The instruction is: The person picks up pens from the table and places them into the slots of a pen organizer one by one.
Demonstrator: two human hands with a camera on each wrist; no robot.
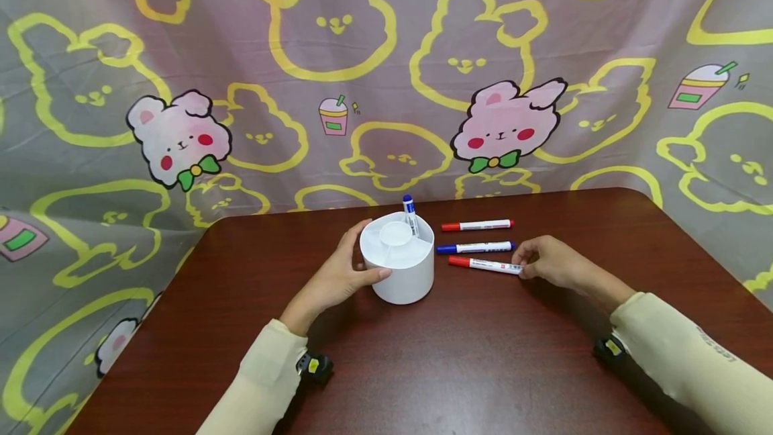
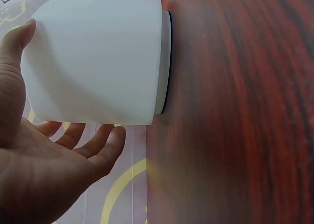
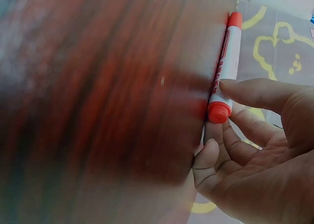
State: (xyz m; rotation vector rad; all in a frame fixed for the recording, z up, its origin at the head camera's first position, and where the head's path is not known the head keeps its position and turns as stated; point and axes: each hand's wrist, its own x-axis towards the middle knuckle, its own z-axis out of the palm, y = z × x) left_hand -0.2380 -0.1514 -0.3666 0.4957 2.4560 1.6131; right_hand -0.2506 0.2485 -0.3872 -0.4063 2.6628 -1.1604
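Observation:
A white round pen holder (image 1: pixel 403 282) with divided compartments stands upright on the table, and a blue-capped marker (image 1: pixel 410 209) leans in its back right compartment. My left hand (image 1: pixel 339 267) holds the pen holder from the left, thumb on the near side and fingers around the far side. The left wrist view shows its smooth white wall (image 2: pixel 98 62) between thumb and fingers. With my right hand (image 1: pixel 552 262) I pinch the right end of the nearest red marker (image 1: pixel 488 265). In the right wrist view the thumb presses on that marker's white barrel (image 3: pixel 230 52), close to its red end.
Beyond the pinched marker, a blue marker (image 1: pixel 477 248) and another red marker (image 1: pixel 480 225) lie roughly parallel on the brown wooden table (image 1: pixel 471 354). A patterned curtain (image 1: pixel 392 99) hangs right behind the table's far edge.

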